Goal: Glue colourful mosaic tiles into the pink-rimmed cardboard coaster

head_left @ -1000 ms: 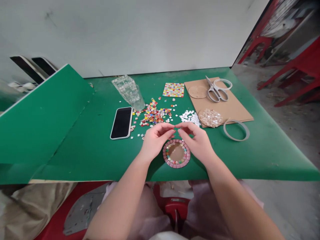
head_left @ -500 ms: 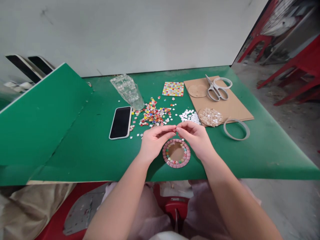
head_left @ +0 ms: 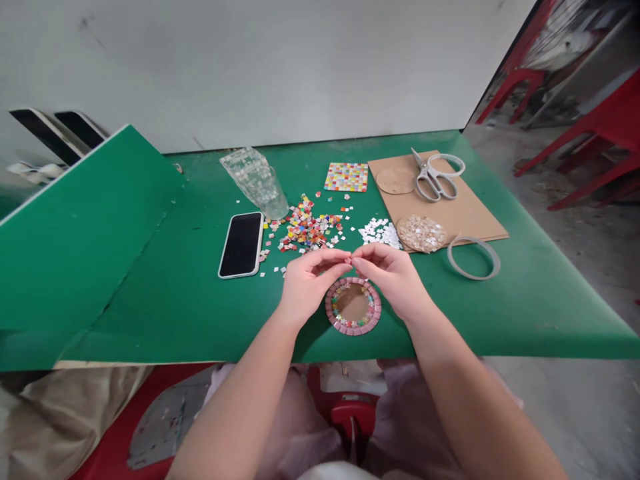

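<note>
My left hand (head_left: 307, 283) and my right hand (head_left: 391, 277) meet fingertip to fingertip just above a round brown coaster (head_left: 353, 306) rimmed with pink and coloured mosaic tiles. Both hands are pinched together on a tiny piece between them; it is too small to name. The coaster lies near the front edge of the green table (head_left: 150, 293). Behind my hands lies a pile of coloured mosaic tiles (head_left: 307, 230) and a smaller pile of white tiles (head_left: 379, 233).
A black phone (head_left: 242, 244) lies left of the tiles, with a clear plastic sheet (head_left: 255, 180) behind it. A square multicoloured tile mat (head_left: 347, 177), a cardboard sheet (head_left: 465, 213) carrying scissors (head_left: 434, 176) and a tiled disc (head_left: 421, 233), and a grey ring (head_left: 473, 257) sit to the right.
My two hands drew closer until their fingertips met over the coaster. Since half a second ago they have barely moved.
</note>
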A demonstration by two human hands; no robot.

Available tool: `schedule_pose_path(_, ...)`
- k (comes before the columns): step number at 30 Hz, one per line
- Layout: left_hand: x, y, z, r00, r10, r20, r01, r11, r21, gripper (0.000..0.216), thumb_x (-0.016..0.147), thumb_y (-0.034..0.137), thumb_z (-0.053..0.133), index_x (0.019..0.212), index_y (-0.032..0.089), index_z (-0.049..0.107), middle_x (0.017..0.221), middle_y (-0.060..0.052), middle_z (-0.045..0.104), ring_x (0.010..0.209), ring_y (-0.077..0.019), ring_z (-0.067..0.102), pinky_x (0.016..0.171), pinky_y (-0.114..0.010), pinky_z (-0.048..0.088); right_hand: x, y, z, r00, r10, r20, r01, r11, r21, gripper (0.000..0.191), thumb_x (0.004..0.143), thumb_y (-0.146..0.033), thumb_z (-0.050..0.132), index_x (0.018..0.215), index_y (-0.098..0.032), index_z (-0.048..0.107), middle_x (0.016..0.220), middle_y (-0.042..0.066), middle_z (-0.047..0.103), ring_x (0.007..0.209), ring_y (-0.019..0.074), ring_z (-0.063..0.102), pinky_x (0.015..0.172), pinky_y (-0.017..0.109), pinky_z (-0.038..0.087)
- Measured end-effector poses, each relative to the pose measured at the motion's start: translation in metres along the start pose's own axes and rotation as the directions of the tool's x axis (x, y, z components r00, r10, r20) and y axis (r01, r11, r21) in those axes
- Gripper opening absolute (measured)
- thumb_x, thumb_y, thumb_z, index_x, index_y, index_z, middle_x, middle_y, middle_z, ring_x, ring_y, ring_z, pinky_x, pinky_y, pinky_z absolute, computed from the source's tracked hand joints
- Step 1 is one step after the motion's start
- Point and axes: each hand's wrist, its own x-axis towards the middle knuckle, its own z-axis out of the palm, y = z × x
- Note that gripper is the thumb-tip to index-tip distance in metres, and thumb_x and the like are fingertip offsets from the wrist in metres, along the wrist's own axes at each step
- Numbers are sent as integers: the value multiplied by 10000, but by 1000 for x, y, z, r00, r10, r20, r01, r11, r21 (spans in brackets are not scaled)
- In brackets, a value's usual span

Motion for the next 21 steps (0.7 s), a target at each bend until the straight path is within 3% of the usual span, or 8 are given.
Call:
schedule_pose_path(9, 1, 0, -2, 962, 269, 47, -272, 957, 96, 93, 712, 214, 708, 803, 222, 727, 800, -19, 700, 760, -130, 629, 683, -250, 532, -1, -2, -4, 998, 53, 28, -54, 999, 6, 127, 700, -294, 688, 745, -183, 646, 697, -13, 627, 628, 96, 554, 596, 232, 441)
schedule_pose_path(21, 2, -2, -3, 954, 291, 71, -296, 952, 82, 127, 717, 192, 706, 836, 232, 729, 820, -17, 699, 767, -122, 624, 698, -248, 527, -1, -4, -5, 994, 107, 35, -109, 991, 74, 121, 681, -276, 707, 731, -178, 657, 687, -16, 634, 625, 83, 550, 597, 220, 424)
